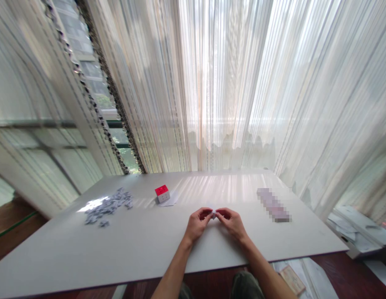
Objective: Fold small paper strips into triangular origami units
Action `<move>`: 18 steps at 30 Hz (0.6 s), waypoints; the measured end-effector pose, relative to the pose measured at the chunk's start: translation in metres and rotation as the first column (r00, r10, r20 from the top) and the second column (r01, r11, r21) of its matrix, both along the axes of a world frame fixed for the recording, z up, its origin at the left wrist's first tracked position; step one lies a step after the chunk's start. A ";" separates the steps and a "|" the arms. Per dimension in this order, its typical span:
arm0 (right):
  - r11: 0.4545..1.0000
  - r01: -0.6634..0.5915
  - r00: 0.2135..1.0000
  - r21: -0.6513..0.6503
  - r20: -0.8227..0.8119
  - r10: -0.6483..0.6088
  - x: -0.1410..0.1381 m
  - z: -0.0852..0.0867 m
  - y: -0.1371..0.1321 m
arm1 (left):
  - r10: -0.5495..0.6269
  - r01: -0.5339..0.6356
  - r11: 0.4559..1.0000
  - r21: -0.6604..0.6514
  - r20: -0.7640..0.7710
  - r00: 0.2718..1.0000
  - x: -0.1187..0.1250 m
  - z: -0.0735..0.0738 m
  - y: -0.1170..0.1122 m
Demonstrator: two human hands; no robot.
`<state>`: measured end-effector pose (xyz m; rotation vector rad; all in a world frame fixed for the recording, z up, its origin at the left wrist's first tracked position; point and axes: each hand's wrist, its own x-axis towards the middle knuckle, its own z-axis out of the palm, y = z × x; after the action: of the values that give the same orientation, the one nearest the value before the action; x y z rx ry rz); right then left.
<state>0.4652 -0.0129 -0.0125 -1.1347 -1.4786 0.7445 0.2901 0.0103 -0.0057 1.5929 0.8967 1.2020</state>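
Observation:
My left hand (198, 224) and my right hand (233, 222) meet over the middle of a white table (133, 245). Both have their fingers curled in a pinch on a small white piece of paper (213, 214) held between them just above the tabletop. The paper is mostly hidden by my fingertips.
A pile of several small folded paper pieces (107, 205) lies at the left. A red-topped cube (162, 193) sits on a white sheet behind my hands. A blurred flat object (273, 204) lies at the right. Sheer curtains hang behind the table; boxes and papers sit on the floor at right.

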 end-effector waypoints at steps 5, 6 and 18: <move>1.000 0.006 1.000 0.027 0.019 -0.006 -0.002 0.001 -0.003 | 0.022 -0.021 1.000 -0.013 0.061 0.998 -0.001 -0.002 0.002; 0.999 0.009 1.000 0.032 0.019 -0.009 -0.002 0.001 -0.003 | 0.021 -0.020 1.000 -0.015 0.063 0.998 -0.001 -0.002 0.002; 0.999 0.022 0.998 0.046 0.050 -0.024 -0.002 -0.003 -0.002 | 0.001 -0.001 1.000 0.027 -0.003 1.000 -0.002 -0.003 0.001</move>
<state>0.4632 -0.0147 -0.0151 -1.1413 -1.5146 0.6675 0.2885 0.0115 -0.0083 1.6164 0.8869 1.2173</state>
